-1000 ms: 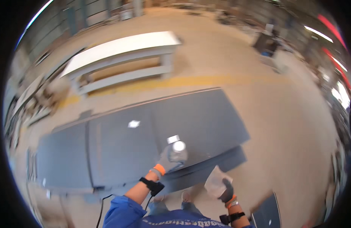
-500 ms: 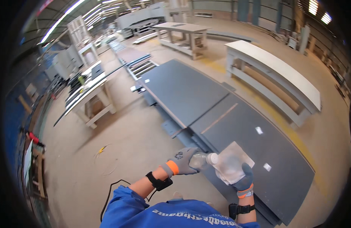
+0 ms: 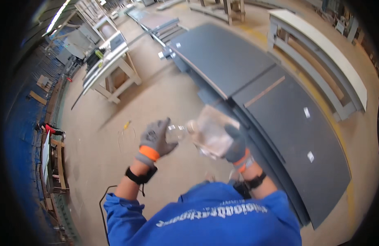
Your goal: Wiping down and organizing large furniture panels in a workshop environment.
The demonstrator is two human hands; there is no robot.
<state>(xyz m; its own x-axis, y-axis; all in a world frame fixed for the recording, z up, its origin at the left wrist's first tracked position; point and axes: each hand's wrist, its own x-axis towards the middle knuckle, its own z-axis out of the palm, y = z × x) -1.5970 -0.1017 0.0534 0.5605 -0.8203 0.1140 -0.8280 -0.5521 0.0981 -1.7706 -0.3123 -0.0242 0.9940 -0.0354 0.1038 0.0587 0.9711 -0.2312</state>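
My gloved left hand is closed around the base of a small clear bottle, which lies on its side in the air. The bottle's whitish cap points right and meets the edge of a pale, stained cloth; whether they press together is blurred. Gripping that cloth at its right side is my gloved right hand, thumb on top and the other fingers mostly hidden beneath. Both hands are above the floor, left of a stack of dark grey panels.
Another dark panel lies farther along, beside a roller conveyor. A long white-topped bench stands at right, a worktable at far left. A thin cable with a yellow end is on the floor; a black cable runs near my left sleeve.
Both hands, with bottle and cloth, have moved left off the panel's edge and over the floor. My view has tilted down, so the panels and benches appear higher and farther right.
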